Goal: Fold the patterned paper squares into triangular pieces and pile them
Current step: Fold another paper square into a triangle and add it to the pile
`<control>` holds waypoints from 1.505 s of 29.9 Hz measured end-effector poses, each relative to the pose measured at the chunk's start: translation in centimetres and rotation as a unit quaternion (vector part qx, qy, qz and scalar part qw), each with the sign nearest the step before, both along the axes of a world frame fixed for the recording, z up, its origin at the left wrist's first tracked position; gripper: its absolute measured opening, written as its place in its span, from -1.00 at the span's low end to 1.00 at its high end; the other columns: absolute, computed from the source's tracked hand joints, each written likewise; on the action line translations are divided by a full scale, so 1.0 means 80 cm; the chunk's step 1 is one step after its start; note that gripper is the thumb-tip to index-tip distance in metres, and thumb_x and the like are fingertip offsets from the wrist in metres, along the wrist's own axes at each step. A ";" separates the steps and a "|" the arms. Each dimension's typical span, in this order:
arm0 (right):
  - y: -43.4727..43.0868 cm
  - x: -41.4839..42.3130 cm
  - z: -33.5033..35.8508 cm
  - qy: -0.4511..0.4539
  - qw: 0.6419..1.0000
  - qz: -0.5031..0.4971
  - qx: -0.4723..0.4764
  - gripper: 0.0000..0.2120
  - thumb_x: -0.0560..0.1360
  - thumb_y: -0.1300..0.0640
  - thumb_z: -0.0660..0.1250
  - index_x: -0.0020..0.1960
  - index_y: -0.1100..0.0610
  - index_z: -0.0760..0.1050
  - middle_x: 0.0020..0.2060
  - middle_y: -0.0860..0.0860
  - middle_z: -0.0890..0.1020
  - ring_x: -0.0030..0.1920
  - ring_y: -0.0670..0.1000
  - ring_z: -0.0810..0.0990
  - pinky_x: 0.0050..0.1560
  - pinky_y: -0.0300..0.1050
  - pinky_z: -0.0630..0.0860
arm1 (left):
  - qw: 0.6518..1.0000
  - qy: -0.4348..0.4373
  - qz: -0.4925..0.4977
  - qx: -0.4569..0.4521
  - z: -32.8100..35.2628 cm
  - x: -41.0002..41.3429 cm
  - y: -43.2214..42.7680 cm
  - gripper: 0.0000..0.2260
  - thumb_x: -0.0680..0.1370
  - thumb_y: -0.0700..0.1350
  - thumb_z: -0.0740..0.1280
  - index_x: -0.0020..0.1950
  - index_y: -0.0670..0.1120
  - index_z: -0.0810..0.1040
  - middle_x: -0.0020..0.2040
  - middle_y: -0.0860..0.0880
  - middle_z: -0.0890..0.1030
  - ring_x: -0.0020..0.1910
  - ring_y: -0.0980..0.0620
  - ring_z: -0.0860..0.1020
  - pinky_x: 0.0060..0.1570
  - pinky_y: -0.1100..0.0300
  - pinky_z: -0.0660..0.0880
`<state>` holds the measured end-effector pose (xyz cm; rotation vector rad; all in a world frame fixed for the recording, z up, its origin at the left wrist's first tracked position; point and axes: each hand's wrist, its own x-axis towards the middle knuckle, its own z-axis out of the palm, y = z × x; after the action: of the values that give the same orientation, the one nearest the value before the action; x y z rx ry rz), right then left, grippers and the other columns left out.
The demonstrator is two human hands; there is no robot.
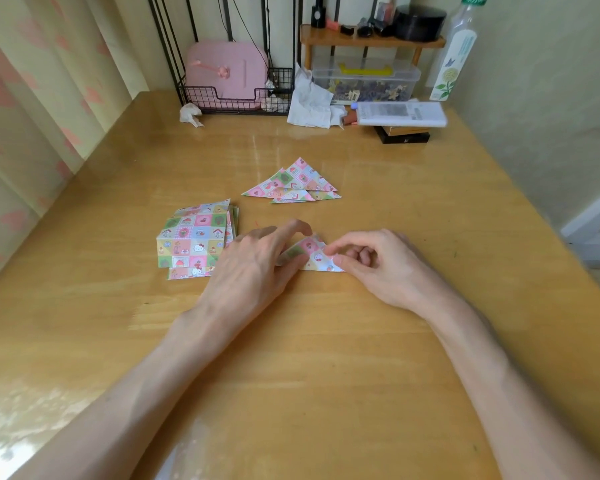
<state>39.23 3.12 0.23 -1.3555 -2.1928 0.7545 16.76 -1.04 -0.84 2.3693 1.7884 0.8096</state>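
A folded patterned paper piece [313, 255] lies flat on the wooden table [326, 358] between my hands. My left hand [257, 268] covers its left part, fingers bent down onto it and pressing. My right hand [374, 265] pinches the paper's right corner between thumb and forefinger, with the other fingers curled. A stack of unfolded patterned squares [194, 237] sits just left of my left hand. Farther back, a small pile of folded triangles [293, 183] rests on the table.
At the table's back stand a black wire rack with a pink case [226, 74], crumpled tissues [309, 102], a clear plastic box [368, 79], a white box on dark boxes [400, 114] and a tall bottle [454, 53]. A curtain hangs at left.
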 end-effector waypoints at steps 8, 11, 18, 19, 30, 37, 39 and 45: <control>0.000 0.000 -0.002 -0.011 1.000 -0.009 -0.001 -0.84 0.57 0.01 0.41 0.05 -0.23 0.69 -0.31 -0.02 0.56 -0.29 0.02 0.45 -0.20 -0.05 0.48 | 1.000 0.025 0.012 0.012 -0.001 0.002 0.001 -0.73 0.62 0.18 0.24 0.24 0.25 0.65 -0.20 0.04 0.53 -0.19 -0.07 0.57 -0.26 0.15 0.24; 0.000 -0.001 -0.001 -0.015 1.000 -0.015 0.000 -0.82 0.58 0.03 0.40 0.05 -0.25 0.69 -0.33 -0.01 0.55 -0.30 0.01 0.44 -0.21 -0.06 0.48 | 0.999 0.027 0.018 0.014 -0.001 0.001 0.002 -0.71 0.61 0.18 0.22 0.22 0.25 0.67 -0.22 0.03 0.52 -0.21 -0.11 0.57 -0.24 0.15 0.26; -0.002 -0.002 0.003 -0.030 0.999 -0.030 -0.003 -0.81 0.59 0.01 0.38 0.05 -0.28 0.68 -0.35 0.05 0.52 -0.30 0.01 0.44 -0.27 -0.12 0.44 | 1.000 0.016 0.012 -0.012 0.000 -0.004 0.004 -0.64 0.60 0.24 0.13 0.25 0.28 0.64 -0.21 0.04 0.49 -0.17 -0.10 0.53 -0.22 0.11 0.24; -0.002 -0.002 0.004 -0.032 0.999 -0.032 -0.002 -0.81 0.59 0.01 0.39 0.04 -0.29 0.68 -0.33 0.06 0.54 -0.30 0.01 0.44 -0.26 -0.11 0.44 | 1.000 0.012 0.009 -0.015 0.001 -0.004 0.005 -0.63 0.60 0.25 0.11 0.25 0.28 0.64 -0.21 0.03 0.49 -0.16 -0.11 0.53 -0.22 0.11 0.24; -0.004 -0.006 0.004 -0.037 0.999 -0.037 0.008 -0.82 0.57 0.05 0.40 0.00 -0.24 0.69 -0.35 0.02 0.55 -0.35 -0.04 0.43 -0.25 -0.16 0.45 | 0.999 0.029 0.016 -0.018 0.003 -0.002 0.004 -0.74 0.63 0.14 0.26 0.28 0.28 0.62 -0.24 0.07 0.41 -0.16 -0.11 0.54 -0.18 0.11 0.26; -0.010 -0.014 0.003 -0.052 0.996 -0.047 0.049 -0.95 0.48 -0.01 0.45 -0.07 -0.14 0.67 -0.28 -0.11 0.46 -0.31 -0.15 0.44 -0.23 -0.14 0.42 | 0.998 -0.012 0.052 -0.012 0.005 0.007 0.004 -0.78 0.58 0.24 0.32 0.13 0.29 0.69 -0.21 0.07 0.44 -0.09 -0.03 0.51 -0.18 0.15 0.28; -0.011 -0.016 0.002 -0.049 0.996 -0.053 0.052 -0.93 0.46 -0.13 0.46 -0.09 -0.16 0.66 -0.25 -0.12 0.45 -0.28 -0.18 0.45 -0.23 -0.15 0.41 | 0.998 -0.012 0.062 0.009 0.005 0.012 0.005 -0.80 0.56 0.25 0.36 0.07 0.26 0.72 -0.18 0.06 0.44 -0.10 -0.04 0.50 -0.18 0.16 0.28; -0.012 -0.020 0.001 -0.051 0.994 -0.075 0.055 -0.83 0.46 -0.22 0.46 -0.12 -0.13 0.64 -0.25 -0.11 0.45 -0.27 -0.16 0.46 -0.27 -0.14 0.32 | 0.997 -0.012 0.071 0.024 0.001 0.014 0.011 -0.80 0.50 0.22 0.43 0.04 0.20 0.74 -0.20 0.07 0.47 -0.12 -0.07 0.54 -0.16 0.14 0.32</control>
<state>37.65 2.13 0.34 -1.5114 -2.1462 0.5122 17.84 -0.17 -0.77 2.2726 1.9674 0.9029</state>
